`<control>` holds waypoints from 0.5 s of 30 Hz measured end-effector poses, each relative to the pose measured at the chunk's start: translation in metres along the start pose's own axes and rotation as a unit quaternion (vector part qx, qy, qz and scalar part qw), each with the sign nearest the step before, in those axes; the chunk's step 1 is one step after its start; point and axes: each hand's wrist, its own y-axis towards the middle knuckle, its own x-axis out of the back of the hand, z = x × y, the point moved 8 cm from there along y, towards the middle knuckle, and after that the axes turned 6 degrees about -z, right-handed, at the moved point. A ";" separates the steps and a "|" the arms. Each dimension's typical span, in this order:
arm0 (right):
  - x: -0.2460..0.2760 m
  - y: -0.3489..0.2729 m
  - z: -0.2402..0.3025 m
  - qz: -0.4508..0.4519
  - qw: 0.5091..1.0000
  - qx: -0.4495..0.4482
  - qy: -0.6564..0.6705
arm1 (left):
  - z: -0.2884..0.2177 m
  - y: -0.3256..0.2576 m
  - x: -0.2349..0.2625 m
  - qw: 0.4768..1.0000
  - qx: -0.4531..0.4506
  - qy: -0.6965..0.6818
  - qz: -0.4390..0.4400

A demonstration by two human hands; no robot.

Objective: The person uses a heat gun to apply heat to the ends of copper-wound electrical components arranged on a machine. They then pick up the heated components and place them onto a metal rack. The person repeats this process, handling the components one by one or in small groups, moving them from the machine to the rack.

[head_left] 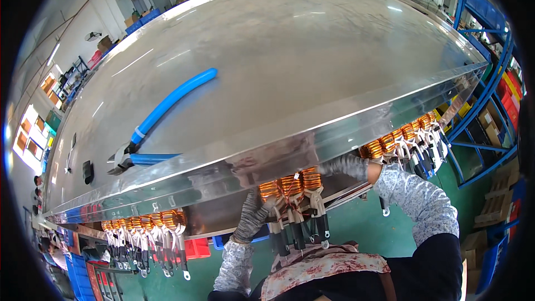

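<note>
Three copper-wound coils (291, 185) hang side by side below the front edge of the metal table, with pale-sleeved leads ending in black tubing and metal lugs. My left hand (253, 215), in a grey striped glove, is closed at the leftmost of these coils, thumb by its leads; its fingertips are partly hidden. My right hand (346, 166), also gloved and slightly blurred, stretches its fingers leftward beside the rightmost coil of the three. Whether it touches that coil is unclear. Patterned sleeves cover both forearms.
Blue-handled cutters (167, 108) lie on the metal tabletop (312, 61), near a small black object (87, 172). More coils hang in a row at left (144, 221) and at right (401, 138). A blue metal rack (479, 120) stands at right, a red bin (197, 248) below.
</note>
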 end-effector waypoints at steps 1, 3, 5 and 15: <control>-0.001 0.007 -0.008 -0.013 0.997 -0.048 0.062 | -0.003 0.000 0.003 1.000 -0.016 0.008 0.014; -0.006 0.019 -0.022 -0.035 0.975 -0.119 0.185 | -0.003 0.002 0.002 0.999 0.011 -0.030 0.023; -0.018 0.033 -0.032 -0.041 0.947 -0.151 0.280 | -0.007 0.006 -0.002 0.997 0.037 -0.048 0.043; -0.042 0.046 -0.028 -0.101 0.956 -0.039 0.273 | -0.017 -0.003 -0.011 0.998 -0.001 -0.032 0.060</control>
